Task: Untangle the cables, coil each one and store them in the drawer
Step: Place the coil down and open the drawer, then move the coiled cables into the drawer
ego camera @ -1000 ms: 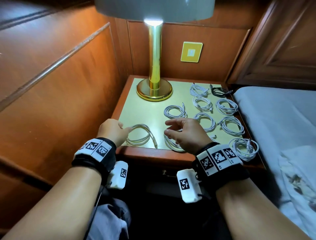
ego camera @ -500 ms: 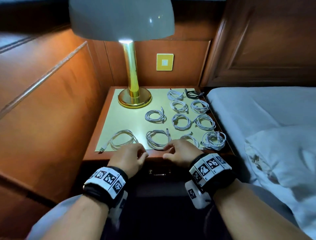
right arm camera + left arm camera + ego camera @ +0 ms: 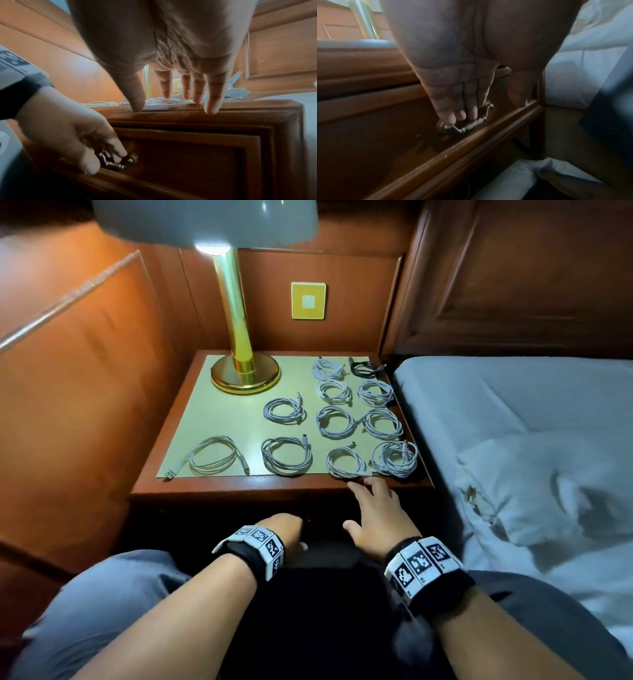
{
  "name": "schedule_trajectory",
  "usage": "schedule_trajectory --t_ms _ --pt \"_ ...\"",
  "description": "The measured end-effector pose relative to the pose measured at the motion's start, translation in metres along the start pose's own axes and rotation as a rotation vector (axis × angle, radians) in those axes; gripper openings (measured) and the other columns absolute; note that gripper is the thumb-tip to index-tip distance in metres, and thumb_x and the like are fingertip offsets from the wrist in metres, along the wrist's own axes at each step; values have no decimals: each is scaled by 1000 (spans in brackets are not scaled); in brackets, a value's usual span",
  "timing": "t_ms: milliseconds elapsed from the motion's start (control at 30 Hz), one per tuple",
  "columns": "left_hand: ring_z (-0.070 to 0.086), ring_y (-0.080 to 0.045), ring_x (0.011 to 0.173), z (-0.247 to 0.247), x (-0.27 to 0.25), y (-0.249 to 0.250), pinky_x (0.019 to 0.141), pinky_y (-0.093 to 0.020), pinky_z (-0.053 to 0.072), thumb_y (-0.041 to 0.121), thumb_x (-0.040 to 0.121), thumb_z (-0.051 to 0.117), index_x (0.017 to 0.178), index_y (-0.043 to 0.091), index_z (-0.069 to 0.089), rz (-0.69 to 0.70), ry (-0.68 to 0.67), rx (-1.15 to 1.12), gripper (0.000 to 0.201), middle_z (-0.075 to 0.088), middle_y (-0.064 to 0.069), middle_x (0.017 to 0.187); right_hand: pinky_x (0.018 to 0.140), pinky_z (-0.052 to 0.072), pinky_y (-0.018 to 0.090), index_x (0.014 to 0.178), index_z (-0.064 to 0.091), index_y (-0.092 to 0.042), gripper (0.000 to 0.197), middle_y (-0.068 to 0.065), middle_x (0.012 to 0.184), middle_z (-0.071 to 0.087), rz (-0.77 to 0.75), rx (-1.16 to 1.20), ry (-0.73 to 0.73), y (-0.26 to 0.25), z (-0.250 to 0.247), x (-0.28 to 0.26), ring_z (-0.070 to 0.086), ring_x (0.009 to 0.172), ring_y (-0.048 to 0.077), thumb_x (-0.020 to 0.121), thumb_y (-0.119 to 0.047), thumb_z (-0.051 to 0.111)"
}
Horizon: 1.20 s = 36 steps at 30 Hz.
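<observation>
Several coiled white cables (image 3: 287, 455) and one black cable (image 3: 363, 368) lie in rows on the nightstand top (image 3: 219, 491). Below its front edge, my left hand (image 3: 284, 529) has its fingers (image 3: 458, 108) hooked behind the brass drawer handle (image 3: 471, 126), thumb on the drawer's lower moulding. The right wrist view shows the same grip on the handle (image 3: 113, 164) against the closed drawer front (image 3: 188, 155). My right hand (image 3: 371, 498) is spread open, fingertips (image 3: 212, 102) resting on the nightstand's front edge near the closest right-hand coils.
A brass lamp (image 3: 245, 371) stands at the back left of the nightstand. A bed with white linen (image 3: 513, 422) adjoins it on the right and wood panelling (image 3: 85, 371) on the left. My knees are close in front of the drawer.
My left hand dropped from the nightstand's front edge to the drawer handle and hooked it. My right hand shifted right along the edge and spread open. The view pulled back.
</observation>
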<state>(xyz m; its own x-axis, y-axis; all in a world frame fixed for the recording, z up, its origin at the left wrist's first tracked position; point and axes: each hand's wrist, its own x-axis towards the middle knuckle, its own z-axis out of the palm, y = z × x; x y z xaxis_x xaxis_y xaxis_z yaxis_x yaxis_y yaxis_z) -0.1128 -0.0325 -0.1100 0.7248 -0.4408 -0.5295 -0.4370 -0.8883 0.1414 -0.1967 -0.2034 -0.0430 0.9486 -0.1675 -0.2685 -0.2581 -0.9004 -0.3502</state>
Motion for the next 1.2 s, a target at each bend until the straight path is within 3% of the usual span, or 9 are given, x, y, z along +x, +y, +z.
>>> schedule_trajectory --t_ms 100,200,367,533,733,800,867,967,1200 --pt "60 -33 120 12 9 8 99 -38 50 34 93 64 135 7 56 -13 -62 5 51 63 -14 130 118 29 47 154 25 -25 73 6 161 11 -34 -33 -30 2 8 5 13 148 30 93 -37 63" --pt "64 -32 114 16 11 14 94 -36 53 29 88 66 127 10 62 -29 -36 3 44 67 -12 124 116 32 48 152 30 -25 69 5 162 8 -56 -69 -34 8 11 6 9 149 30 93 -37 64" --pt "66 -30 110 20 -5 10 92 -38 56 39 84 67 120 16 63 -57 20 -61 43 68 -7 119 116 32 49 153 28 -28 72 1 165 -3 -77 -85 -73 15 14 0 3 152 27 92 -38 64" --pt "63 -30 115 43 -50 14 96 -37 53 48 85 66 126 15 59 -52 29 -82 53 64 -9 126 115 35 41 152 32 -26 71 6 152 24 -42 -54 -173 3 23 -15 35 139 30 91 -43 65" --pt "65 -31 110 60 -97 19 93 -36 53 42 90 65 122 13 64 33 -67 -95 43 69 -10 119 105 42 40 134 55 -33 51 4 137 50 -5 -240 -299 -2 37 -36 53 125 30 86 -40 69" --pt "66 -32 105 48 -108 19 88 -34 52 38 93 63 115 12 69 61 -43 -81 35 71 -12 113 104 45 39 131 58 -33 49 3 133 52 5 -241 -300 -3 40 -40 56 123 29 84 -35 74" --pt "68 -29 98 32 -114 11 85 -32 54 36 91 64 103 15 74 48 96 -118 27 73 -9 104 104 46 38 134 56 -32 52 4 133 50 3 -241 -290 -3 42 -42 54 125 29 85 -30 74" --pt "64 -24 103 20 -114 -13 90 -31 52 36 86 69 103 23 70 22 262 -166 21 67 -1 109 106 44 38 134 55 -31 51 3 133 48 -6 -244 -265 -1 45 -48 52 126 29 87 -24 72" --pt "65 -26 101 20 -116 -27 88 -34 54 56 80 70 100 23 69 -65 88 -38 39 69 -1 106 99 49 32 122 63 -26 45 2 127 57 -15 -232 -298 -6 39 -53 59 116 24 80 -18 76"
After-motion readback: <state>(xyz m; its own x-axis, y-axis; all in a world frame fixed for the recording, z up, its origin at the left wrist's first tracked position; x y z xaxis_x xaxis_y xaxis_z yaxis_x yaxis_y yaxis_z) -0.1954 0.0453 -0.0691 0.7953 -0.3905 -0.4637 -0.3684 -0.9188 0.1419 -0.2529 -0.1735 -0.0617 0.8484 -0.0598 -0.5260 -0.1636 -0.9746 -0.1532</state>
